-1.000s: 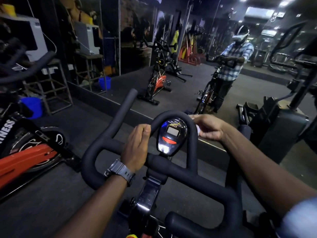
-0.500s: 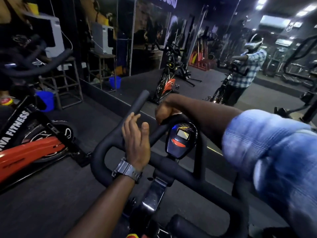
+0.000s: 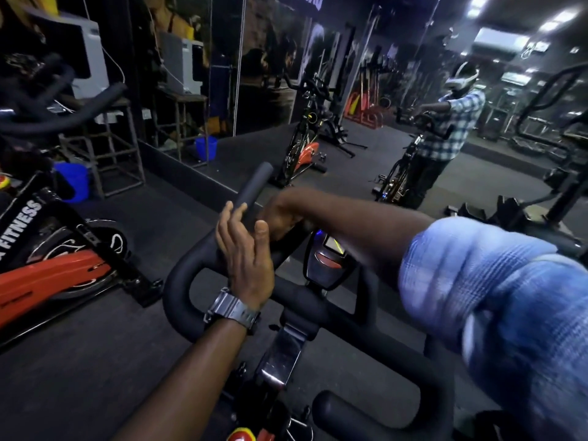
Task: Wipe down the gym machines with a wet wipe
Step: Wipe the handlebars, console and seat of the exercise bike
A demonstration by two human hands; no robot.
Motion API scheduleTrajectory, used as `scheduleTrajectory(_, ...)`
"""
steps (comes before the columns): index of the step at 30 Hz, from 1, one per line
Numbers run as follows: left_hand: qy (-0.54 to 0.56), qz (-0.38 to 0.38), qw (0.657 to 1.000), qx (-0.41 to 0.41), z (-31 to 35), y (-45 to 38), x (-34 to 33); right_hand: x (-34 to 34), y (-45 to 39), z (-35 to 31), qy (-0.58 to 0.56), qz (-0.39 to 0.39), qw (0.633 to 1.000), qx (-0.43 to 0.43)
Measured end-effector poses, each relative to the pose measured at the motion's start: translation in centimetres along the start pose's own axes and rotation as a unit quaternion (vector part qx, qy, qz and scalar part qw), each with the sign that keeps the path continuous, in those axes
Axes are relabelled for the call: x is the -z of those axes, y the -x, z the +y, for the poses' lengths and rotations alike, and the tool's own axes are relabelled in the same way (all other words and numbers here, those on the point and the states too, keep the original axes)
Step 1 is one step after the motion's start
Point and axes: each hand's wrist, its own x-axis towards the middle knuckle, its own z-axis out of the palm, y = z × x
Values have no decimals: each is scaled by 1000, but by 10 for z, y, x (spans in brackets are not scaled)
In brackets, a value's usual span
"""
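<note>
Right hand [image 3: 280,214] now farther left, clenched around forward-pointing handlebar horn [image 3: 251,189]; left hand [image 3: 245,249] released.

Legible text: white capitals "FITNESS" [image 3: 19,225] printed along slanted black frame tube of red-and-black exercise bike [image 3: 54,275] at left; one further letter before it, cut by frame edge, unreadable. Small grey display screen [image 3: 333,244] on black console of near bike lit, digits not resolvable. Large pale lettering on dark wall banner [image 3: 310,2] at top, cropped and blurred, not readable. No other labels or numbers made out.
</note>
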Motion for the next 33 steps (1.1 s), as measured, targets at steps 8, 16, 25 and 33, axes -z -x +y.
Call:
scheduleTrajectory(8, -2, -99, 994, -34, 0, 5, -2, 17, 45, 115, -170, 71, 982, -30)
scheduleTrajectory(16, -1, -160, 987, -32, 1, 9, -5, -81, 89, 149, -246, 432, 867, -40)
scheduleTrajectory(25, -3, -176, 983, -47, 0, 9, -7, -188, 139, 113, -456, 310, 833, -44)
scheduleTrajectory(33, -10, -181, 982, -54, -6, 8, -8, -129, 112, 92, -487, 528, 694, 44)
